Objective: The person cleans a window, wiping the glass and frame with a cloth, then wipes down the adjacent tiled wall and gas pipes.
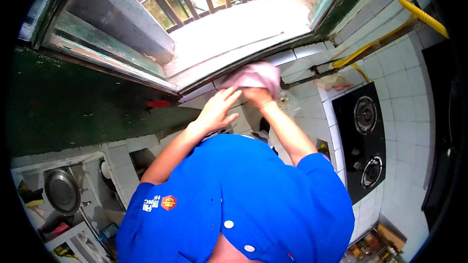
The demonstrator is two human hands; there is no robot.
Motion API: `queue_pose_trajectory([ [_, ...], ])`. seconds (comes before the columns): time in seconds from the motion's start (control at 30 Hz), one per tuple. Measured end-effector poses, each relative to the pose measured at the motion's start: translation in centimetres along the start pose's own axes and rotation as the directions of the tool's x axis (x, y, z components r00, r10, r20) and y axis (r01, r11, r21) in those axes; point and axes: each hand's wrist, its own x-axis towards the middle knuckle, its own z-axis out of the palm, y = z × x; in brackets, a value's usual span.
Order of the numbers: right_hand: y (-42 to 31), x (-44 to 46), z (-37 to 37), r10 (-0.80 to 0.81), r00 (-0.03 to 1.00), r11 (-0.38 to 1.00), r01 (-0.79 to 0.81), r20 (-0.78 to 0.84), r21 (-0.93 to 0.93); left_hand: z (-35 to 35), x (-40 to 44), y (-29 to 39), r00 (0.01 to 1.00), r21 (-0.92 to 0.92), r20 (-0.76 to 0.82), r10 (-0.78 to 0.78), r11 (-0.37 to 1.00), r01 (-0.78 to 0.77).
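Just below the window sill (239, 24), my right hand (257, 96) is closed on a pink cloth (256, 75), which is bunched and blurred against the white tiles under the frame. My left hand (218, 108) is beside it on the left, fingers spread, with the fingertips near the cloth's lower left edge. Nothing is held in it. A clear plastic bag (288, 103) lies on the tiles just right of my right wrist.
A black two-burner gas stove (360, 141) is on the right, with a yellow hose (385, 36) and dark pipe above it. Another cloth (334, 83) lies near the stove's upper corner. At the lower left, a round metal lid (62, 191) rests on tiled shelving.
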Motion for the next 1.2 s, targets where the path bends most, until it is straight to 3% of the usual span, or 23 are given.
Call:
queue_pose_trajectory([
  [0.03, 1.9, 0.8, -2.5, 0.136, 0.990, 0.978, -0.141, 0.041, 0.153, 0.6, 1.3, 0.2, 0.998, 0.019, 0.027, 0.051, 0.998, -0.052],
  [0.07, 3.9, -0.1, -3.1, 0.191, 0.981, 0.981, -0.190, -0.016, 0.047, 1.1, 2.4, 0.5, 0.993, 0.036, 0.059, 0.103, 0.994, -0.105],
  [0.13, 6.8, -0.4, -4.6, 0.314, 0.940, 0.949, -0.315, -0.135, 0.015, 0.9, 4.2, 2.1, 0.986, 0.032, 0.128, 0.109, 0.993, -0.114],
  [0.2, 7.5, -0.8, -4.5, 0.275, 0.950, 0.960, -0.280, -0.150, -0.017, 1.1, 5.0, 3.1, 0.983, 0.050, 0.062, 0.175, 0.983, -0.178],
  [0.27, 5.4, -1.4, -3.2, 0.196, 0.978, 0.980, -0.198, 0.070, 0.013, 1.3, 4.6, 3.2, 0.979, 0.044, -0.022, 0.201, 0.979, -0.200],
  [0.33, 1.8, -2.3, 0.0, -0.024, 0.991, 0.991, 0.006, 0.132, 0.131, 1.0, 3.6, 2.8, 0.990, -0.030, -0.066, 0.125, 0.991, -0.128],
  [0.37, -0.7, -2.4, 0.9, 0.030, 0.991, 0.934, -0.074, 0.130, 0.351, 1.0, 3.0, 2.6, 0.987, 0.032, -0.119, 0.111, 0.994, -0.108],
  [0.4, -2.2, -2.3, 1.5, 0.082, 0.988, 0.821, -0.143, 0.133, 0.552, 0.9, 2.3, 2.3, 0.995, -0.038, -0.103, 0.008, 0.999, -0.012],
  [0.5, -1.3, -1.7, 0.5, 0.019, 0.980, 0.933, -0.089, 0.200, 0.350, 1.0, 2.2, 1.6, 0.992, -0.077, -0.128, 0.017, 0.997, -0.027],
  [0.57, 2.0, -1.3, -2.9, 0.002, 1.000, 0.992, -0.005, 0.026, 0.130, 1.4, 2.7, 2.2, 0.987, -0.042, -0.113, 0.111, 0.992, -0.116],
  [0.63, 7.4, -1.6, -5.2, 0.215, 0.971, 0.969, -0.200, -0.101, 0.142, 1.8, 3.8, 3.3, 0.989, -0.031, -0.046, 0.142, 0.989, -0.144],
  [0.67, 10.2, -1.2, -7.0, 0.221, 0.952, 0.975, -0.222, -0.213, 0.016, 2.1, 4.4, 3.9, 0.985, -0.014, 0.023, 0.172, 0.985, -0.171],
  [0.7, 12.5, -1.3, -8.4, 0.336, 0.922, 0.939, -0.344, -0.190, -0.006, 2.5, 4.8, 4.2, 0.982, -0.026, 0.040, 0.183, 0.983, -0.182],
  [0.73, 15.5, -1.9, -8.5, 0.359, 0.889, 0.929, -0.371, -0.285, 0.015, 2.8, 5.4, 4.8, 0.982, -0.051, 0.042, 0.187, 0.982, -0.184],
  [0.8, 17.8, -0.9, -11.2, 0.358, 0.884, 0.931, -0.363, -0.300, 0.043, 3.4, 6.6, 5.2, 0.974, -0.034, 0.052, 0.218, 0.976, -0.217],
  [0.87, 20.1, -1.7, -10.6, 0.542, 0.833, 0.837, -0.547, -0.113, -0.021, 3.5, 8.0, 5.7, 0.975, -0.021, 0.067, 0.211, 0.978, -0.210],
  [0.93, 17.8, -1.2, -11.0, 0.285, 0.874, 0.935, -0.344, -0.392, -0.088, 3.9, 9.5, 6.4, 0.976, -0.012, 0.071, 0.204, 0.979, -0.203],
  [1.0, 18.4, -1.7, -12.2, 0.158, 0.949, 0.987, -0.161, -0.274, 0.014, 4.3, 10.3, 6.8, 0.984, -0.024, 0.052, 0.169, 0.985, -0.168],
  [1.07, 21.0, -1.9, -14.2, 0.177, 0.962, 0.983, -0.162, -0.207, 0.086, 4.6, 10.9, 7.1, 0.986, -0.014, 0.053, 0.157, 0.988, -0.156],
  [1.1, 22.7, -2.3, -14.5, 0.486, 0.873, 0.857, -0.471, -0.026, 0.210, 4.8, 10.9, 7.3, 0.986, -0.010, 0.062, 0.152, 0.988, -0.152],
  [1.13, 23.6, -2.4, -14.4, 0.713, 0.676, 0.628, -0.734, 0.185, 0.259, 5.1, 10.8, 7.5, 0.988, -0.011, 0.059, 0.140, 0.990, -0.140],
  [1.17, 23.3, -2.5, -13.2, 0.661, 0.741, 0.742, -0.669, 0.116, 0.048, 5.3, 10.9, 7.6, 0.991, -0.026, 0.047, 0.125, 0.992, -0.124],
  [1.2, 23.0, -2.8, -12.4, 0.654, 0.746, 0.747, -0.663, 0.123, 0.051, 5.4, 11.0, 7.7, 0.993, -0.043, 0.035, 0.110, 0.993, -0.109],
])
